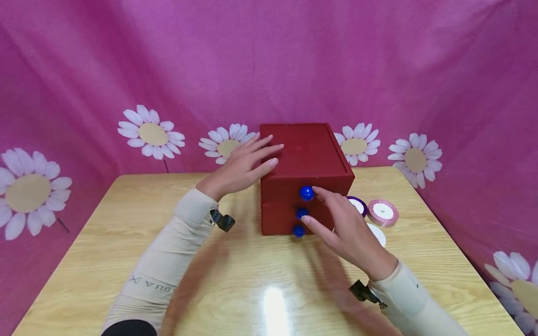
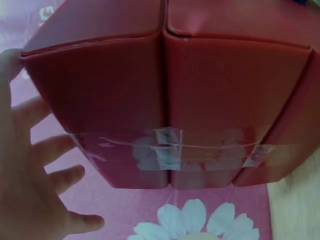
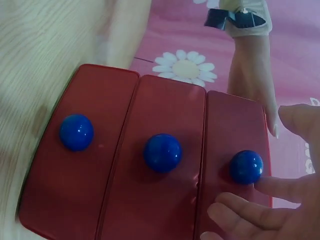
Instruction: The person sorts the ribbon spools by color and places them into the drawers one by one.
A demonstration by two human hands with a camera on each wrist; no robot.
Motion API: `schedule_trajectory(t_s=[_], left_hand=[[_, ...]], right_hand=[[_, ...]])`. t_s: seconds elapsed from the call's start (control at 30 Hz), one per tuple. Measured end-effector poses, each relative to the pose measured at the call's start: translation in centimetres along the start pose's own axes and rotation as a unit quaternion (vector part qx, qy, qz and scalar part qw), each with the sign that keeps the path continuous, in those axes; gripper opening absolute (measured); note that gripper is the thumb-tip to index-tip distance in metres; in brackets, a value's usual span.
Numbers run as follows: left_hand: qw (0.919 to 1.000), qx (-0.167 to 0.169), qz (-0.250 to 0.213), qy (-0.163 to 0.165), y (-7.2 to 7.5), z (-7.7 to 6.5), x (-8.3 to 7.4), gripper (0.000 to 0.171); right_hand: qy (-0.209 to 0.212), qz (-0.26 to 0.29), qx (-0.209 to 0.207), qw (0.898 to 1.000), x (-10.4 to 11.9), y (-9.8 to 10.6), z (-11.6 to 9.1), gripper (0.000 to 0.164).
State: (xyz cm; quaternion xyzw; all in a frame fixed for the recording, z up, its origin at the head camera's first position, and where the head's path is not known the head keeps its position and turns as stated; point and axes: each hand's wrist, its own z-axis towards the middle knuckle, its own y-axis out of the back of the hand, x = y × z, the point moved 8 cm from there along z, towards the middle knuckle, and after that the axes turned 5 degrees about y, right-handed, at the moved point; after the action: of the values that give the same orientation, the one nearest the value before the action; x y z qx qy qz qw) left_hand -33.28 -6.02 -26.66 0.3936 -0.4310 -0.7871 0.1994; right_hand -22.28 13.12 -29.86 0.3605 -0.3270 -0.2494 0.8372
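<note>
A red box with three stacked drawers (image 1: 298, 149) stands on the table. Each drawer front carries a round blue knob: a top one (image 1: 307, 193), a middle one (image 1: 301, 213) and a bottom one (image 1: 299, 231). My left hand (image 1: 237, 170) lies at the box's upper left edge, fingers spread, the thumb at the top. In front of the drawers is my right hand (image 1: 353, 235); its index fingertip touches the top knob (image 3: 246, 167), while the thumb stands apart from it. Clear tape (image 2: 200, 152) runs across the box's side in the left wrist view. All the drawers look closed.
Right of the box lie a pink ribbon roll (image 1: 391, 219), a dark purple-rimmed roll (image 1: 357, 204) and a white roll (image 1: 378, 234), partly hidden by my right hand. A pink curtain (image 1: 252, 60) with daisies hangs behind the wooden table (image 1: 235, 298).
</note>
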Motion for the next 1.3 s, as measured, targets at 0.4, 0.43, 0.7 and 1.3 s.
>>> schedule_trajectory(t_s=[0.4,0.43,0.7,1.3], left_hand=[[0.9999,0.006,-0.011,0.001,-0.6,1.9,-0.2,0.050],[0.9999,0.007,-0.012,0.000,-0.6,2.1,-0.2,0.049],[0.9996,0.011,-0.022,-0.014,-1.0,2.8,0.2,0.042],[0.9901,-0.053,-0.119,-0.052,-1.6,2.6,0.8,0.046]], right_hand=[[-0.016,0.050,0.016,0.999,-0.1,-0.2,1.3,0.061],[-0.014,0.057,0.017,0.998,-0.1,-0.3,1.5,0.060],[-0.006,0.076,0.020,0.997,-0.4,-0.5,1.8,0.051],[-0.012,0.054,-0.049,0.997,-0.7,0.0,2.4,0.040]])
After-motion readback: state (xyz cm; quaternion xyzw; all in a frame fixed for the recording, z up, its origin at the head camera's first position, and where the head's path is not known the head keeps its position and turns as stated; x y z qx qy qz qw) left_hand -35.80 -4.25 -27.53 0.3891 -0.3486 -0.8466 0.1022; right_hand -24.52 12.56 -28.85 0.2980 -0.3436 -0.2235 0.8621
